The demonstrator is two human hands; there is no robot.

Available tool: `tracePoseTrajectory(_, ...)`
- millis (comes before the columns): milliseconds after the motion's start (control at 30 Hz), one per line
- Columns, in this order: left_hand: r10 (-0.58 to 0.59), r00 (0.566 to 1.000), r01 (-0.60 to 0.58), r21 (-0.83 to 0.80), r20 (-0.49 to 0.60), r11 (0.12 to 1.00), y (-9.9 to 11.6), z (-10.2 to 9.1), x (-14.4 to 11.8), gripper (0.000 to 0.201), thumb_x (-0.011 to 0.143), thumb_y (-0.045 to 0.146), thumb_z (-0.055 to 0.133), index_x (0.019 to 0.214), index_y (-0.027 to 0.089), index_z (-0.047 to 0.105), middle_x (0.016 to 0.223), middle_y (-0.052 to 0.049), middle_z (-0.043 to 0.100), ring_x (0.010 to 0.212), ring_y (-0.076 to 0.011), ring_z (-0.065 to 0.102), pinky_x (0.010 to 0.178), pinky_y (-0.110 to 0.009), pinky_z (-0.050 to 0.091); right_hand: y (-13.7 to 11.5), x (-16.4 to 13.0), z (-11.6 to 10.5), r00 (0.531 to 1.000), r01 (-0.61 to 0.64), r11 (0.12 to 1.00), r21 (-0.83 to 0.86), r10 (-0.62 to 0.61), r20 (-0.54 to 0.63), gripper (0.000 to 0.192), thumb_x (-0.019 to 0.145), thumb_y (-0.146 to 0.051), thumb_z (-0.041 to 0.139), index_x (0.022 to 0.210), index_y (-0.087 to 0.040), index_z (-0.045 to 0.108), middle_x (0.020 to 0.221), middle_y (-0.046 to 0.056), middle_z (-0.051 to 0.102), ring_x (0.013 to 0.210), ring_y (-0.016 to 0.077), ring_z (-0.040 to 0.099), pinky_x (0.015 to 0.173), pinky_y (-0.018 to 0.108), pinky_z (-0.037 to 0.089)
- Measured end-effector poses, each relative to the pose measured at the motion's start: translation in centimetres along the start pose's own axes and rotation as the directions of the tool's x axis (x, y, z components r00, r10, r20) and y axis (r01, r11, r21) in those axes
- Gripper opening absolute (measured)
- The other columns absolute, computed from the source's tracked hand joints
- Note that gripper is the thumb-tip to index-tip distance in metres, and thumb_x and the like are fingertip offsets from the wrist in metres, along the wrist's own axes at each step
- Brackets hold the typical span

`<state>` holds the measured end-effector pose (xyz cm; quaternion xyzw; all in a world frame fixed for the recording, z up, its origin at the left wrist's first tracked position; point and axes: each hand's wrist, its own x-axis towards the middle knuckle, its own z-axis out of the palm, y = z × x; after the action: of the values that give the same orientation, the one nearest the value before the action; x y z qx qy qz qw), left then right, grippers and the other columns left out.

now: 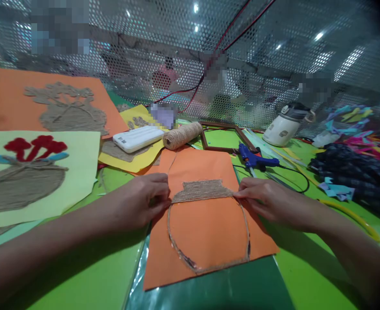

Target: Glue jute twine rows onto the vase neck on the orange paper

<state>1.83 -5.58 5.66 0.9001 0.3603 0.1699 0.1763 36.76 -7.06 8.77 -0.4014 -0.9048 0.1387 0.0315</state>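
Observation:
An orange sheet of paper (pixel 209 232) lies before me with a vase outline of jute twine (pixel 169 224) on it. The neck and shoulder of the outline are covered by close rows of twine (pixel 202 191). At the left end of the lowest row, my left hand (pixel 152 193) is closed in a pinch on the twine. My right hand (pixel 257 196) pinches at the right end of the same row, fingertips touching the twine. A thin strand runs from behind my left hand up toward a twine spool (pixel 183 135). Below the rows, the outline shows bare orange paper.
A blue glue gun (pixel 256 159) with a black cord lies at right, near a wooden frame (pixel 209 148). Behind stand a white bottle (pixel 283 125) and perforated mesh (pixel 177 51). Finished twine vase pictures (pixel 25 185) and a white power bank (pixel 138 138) are at left.

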Motion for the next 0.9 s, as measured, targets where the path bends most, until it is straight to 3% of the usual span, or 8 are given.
tracePoseTrajectory(133, -0.114, 0.991, 0.118, -0.059, 0.064, 0.991, -0.1, -0.1, 0.3, 0.024, 0.094, 0.031, 0.053, 0.075, 0.02, 0.06, 0.082, -0.006, 0.065, 0.069, -0.0164, 0.057, 0.063, -0.03, 0.042, 0.1, -0.1, 0.1, 0.999, -0.039, 0.999, -0.001, 0.04, 0.026, 0.032, 0.101, -0.01, 0.049, 0.105, -0.019, 0.079, 0.098, 0.008, 0.067, 0.084, 0.018, 0.064, 0.072, 0.029, 0.044)
tracePoseTrajectory(300, -0.275, 0.95, 0.301, -0.21, 0.146, 0.93, -0.3, 0.0, 0.5, 0.019, 0.089, 0.037, 0.059, 0.088, 0.02, 0.067, 0.085, -0.005, 0.071, 0.073, -0.0194, 0.064, 0.065, -0.031, 0.049, 0.1, -0.1, 0.1, 0.999, -0.032, 0.999, 0.029, 0.031, 0.025, 0.031, 0.099, -0.007, 0.051, 0.106, -0.019, 0.079, 0.096, 0.007, 0.067, 0.082, 0.0166, 0.063, 0.071, 0.028, 0.042)
tracePoseTrajectory(900, -0.369, 0.907, 0.405, -0.184, 0.201, 0.896, -0.3, -0.2, 1.0, 0.024, 0.084, 0.042, 0.061, 0.079, 0.021, 0.071, 0.074, -0.005, 0.07, 0.066, -0.0189, 0.058, 0.059, -0.029, 0.042, -0.2, 0.4, -0.6, 0.999, -0.043, 0.999, 0.033, 0.043, -0.019, 0.026, 0.099, -0.005, 0.055, 0.098, -0.015, 0.079, 0.093, 0.007, 0.067, 0.083, 0.0176, 0.062, 0.072, 0.03, 0.043)
